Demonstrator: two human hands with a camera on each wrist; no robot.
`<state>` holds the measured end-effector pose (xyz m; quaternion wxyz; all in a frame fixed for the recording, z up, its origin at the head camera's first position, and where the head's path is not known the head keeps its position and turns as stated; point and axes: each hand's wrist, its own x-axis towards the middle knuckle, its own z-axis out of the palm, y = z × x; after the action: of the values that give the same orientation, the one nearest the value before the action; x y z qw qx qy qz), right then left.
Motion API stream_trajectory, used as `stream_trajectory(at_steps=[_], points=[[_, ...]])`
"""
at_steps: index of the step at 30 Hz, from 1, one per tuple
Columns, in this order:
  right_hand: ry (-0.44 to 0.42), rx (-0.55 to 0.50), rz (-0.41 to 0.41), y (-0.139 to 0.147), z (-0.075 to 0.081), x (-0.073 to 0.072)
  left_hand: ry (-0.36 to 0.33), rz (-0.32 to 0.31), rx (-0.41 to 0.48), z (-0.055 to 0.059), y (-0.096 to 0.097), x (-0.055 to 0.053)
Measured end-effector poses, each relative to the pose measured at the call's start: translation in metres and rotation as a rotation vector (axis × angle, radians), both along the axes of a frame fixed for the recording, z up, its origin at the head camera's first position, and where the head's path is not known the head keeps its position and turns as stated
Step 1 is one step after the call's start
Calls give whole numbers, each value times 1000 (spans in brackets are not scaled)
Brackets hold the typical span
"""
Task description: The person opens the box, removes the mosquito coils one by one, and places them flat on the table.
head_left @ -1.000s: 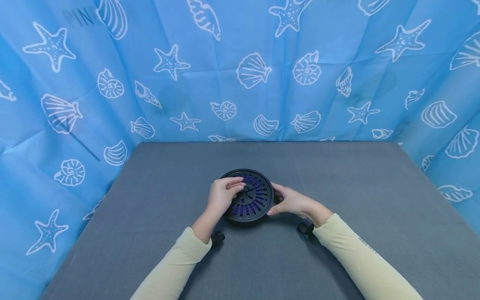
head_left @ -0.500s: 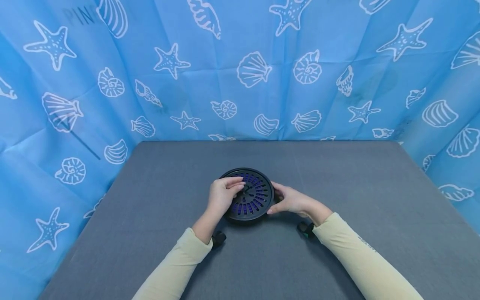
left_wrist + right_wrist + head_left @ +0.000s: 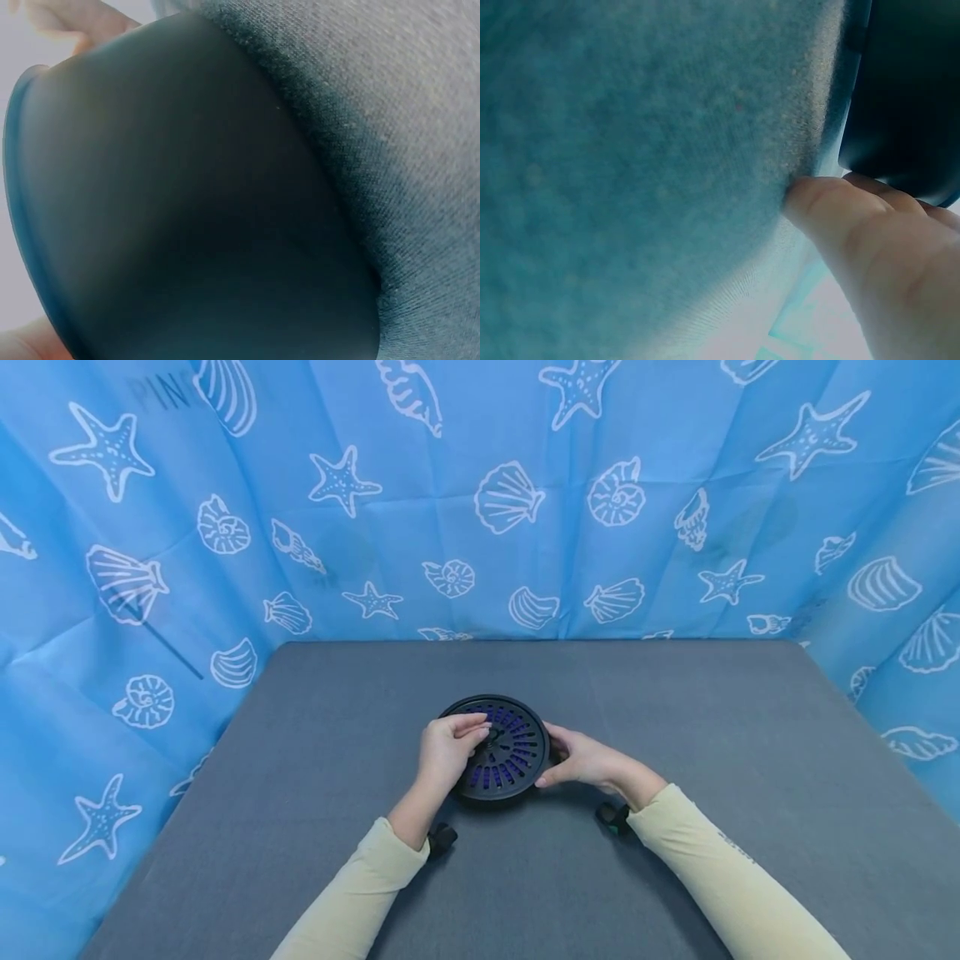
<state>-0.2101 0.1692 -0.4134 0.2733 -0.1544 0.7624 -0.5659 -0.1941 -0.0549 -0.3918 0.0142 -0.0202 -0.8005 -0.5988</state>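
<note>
One round, slotted black container (image 3: 507, 755) sits on the grey bench (image 3: 675, 710); the left hand (image 3: 446, 745), over its nine o'clock side, pinches at its centre, and the right hand (image 3: 587, 762) grips its wall at three o'clock. A blue curtain (image 3: 450, 468) printed with white shells and starfish hangs beyond the bench at twelve o'clock.

Site: curtained-off tabletop station, room type undetermined; blue curtain (image 3: 431, 485) printed with white shells and starfish hangs behind and along both sides of a grey, cloth-covered table (image 3: 675, 718).
</note>
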Motion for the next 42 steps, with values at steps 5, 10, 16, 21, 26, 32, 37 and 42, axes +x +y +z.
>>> stream_trajectory(at_steps=[5, 10, 16, 21, 26, 32, 37, 42], points=[[25, -4, 11, 0, 1, 0, -13, 11, -5, 4, 1, 2], [22, -4, 10, 0, 1, 1, -18, 10, -1, 3, 3, 3], [19, -7, 8, 0, 1, 1, -17, 20, 9, 2, 3, 3], [13, -1, 2, 0, 2, 2, -31, 30, 11, 1, 3, 4], [14, -3, 5, 0, 2, 1, -32, 34, 2, 1, 4, 3], [14, -6, 9, 0, 1, 0, -38, 39, -1, 3, 4, 4], [2, -1, 3, -1, 1, 0, -44, 49, -3, 4, 4, 4], [-1, 9, -3, -1, 1, 0, -43, 57, 6, 4, 4, 4]])
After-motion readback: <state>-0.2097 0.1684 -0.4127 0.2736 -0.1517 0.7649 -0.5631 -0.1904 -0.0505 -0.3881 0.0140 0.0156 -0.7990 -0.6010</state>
